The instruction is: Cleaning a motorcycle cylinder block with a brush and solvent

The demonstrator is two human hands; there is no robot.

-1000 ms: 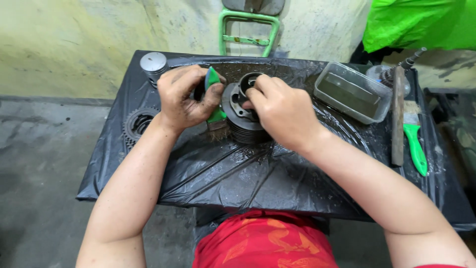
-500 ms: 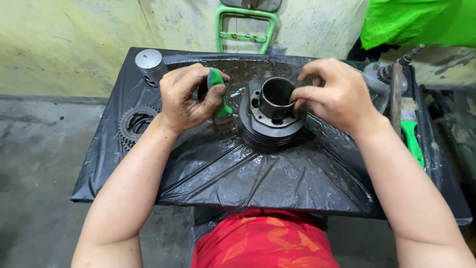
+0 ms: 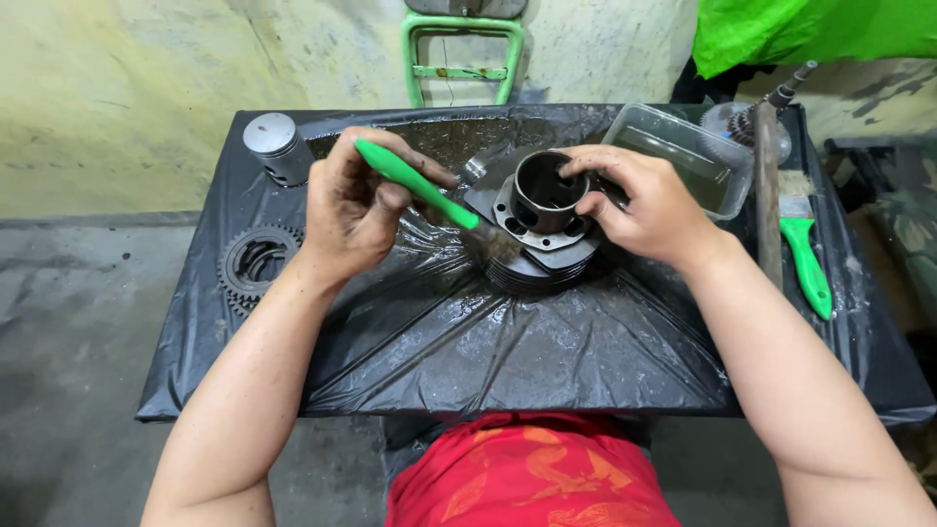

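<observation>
Gripping a green-handled brush [image 3: 420,185] in the left hand [image 3: 356,210], bristles against the finned engine cylinder [image 3: 542,220], right hand [image 3: 649,205] clasping its right rim, clear plastic tray [image 3: 683,156] far right.

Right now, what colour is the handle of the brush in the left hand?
Bright green brush handle, in the left hand; head view.

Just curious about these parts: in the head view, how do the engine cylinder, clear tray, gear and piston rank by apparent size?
1. Cylinder and tray: look alike, unsure.
2. Gear.
3. Piston, though farther from the camera.
</observation>
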